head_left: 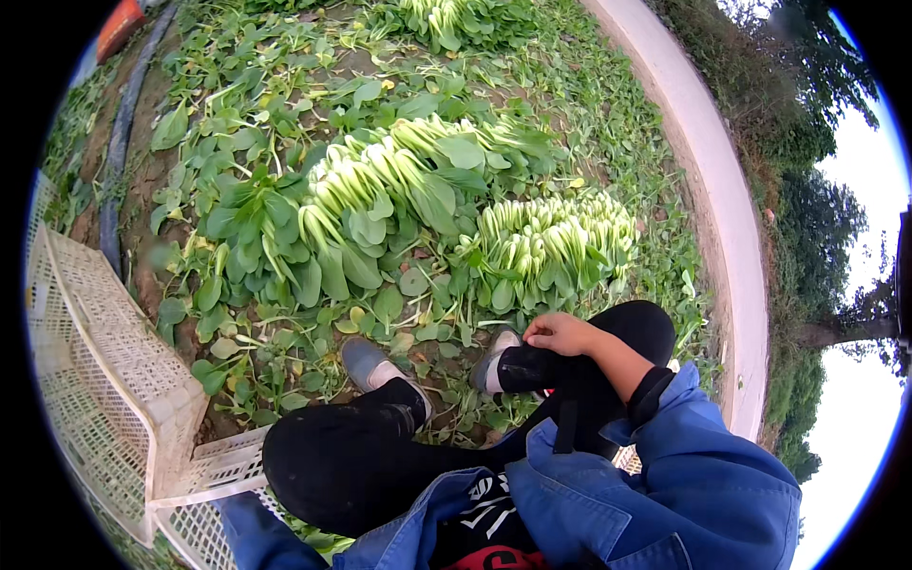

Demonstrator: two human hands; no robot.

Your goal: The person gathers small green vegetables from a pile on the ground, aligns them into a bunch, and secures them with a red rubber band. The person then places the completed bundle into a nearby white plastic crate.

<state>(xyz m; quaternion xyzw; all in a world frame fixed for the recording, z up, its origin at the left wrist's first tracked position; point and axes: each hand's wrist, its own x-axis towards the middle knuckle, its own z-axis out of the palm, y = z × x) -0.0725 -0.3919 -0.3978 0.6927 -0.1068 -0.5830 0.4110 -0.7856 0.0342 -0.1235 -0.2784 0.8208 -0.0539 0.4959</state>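
Your right hand (559,334) curls near bundled greens (559,233); I can't tell its grip. Your left hand is out of sight.

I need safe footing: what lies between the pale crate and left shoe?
Loose green leaves over soil separate the crate from the shoe in the head view.

This looks like an open-air vegetable field: brown soil (141,195) shows among low green plants (608,104), cut leafy greens (380,176) lie heaped on the ground, and a pale perforated crate (128,366) stands at left. A path (703,123) edges the plot, with trees (807,228) and bright sky (863,404) beyond. The blurred dark tube (122,142) may be a hose.
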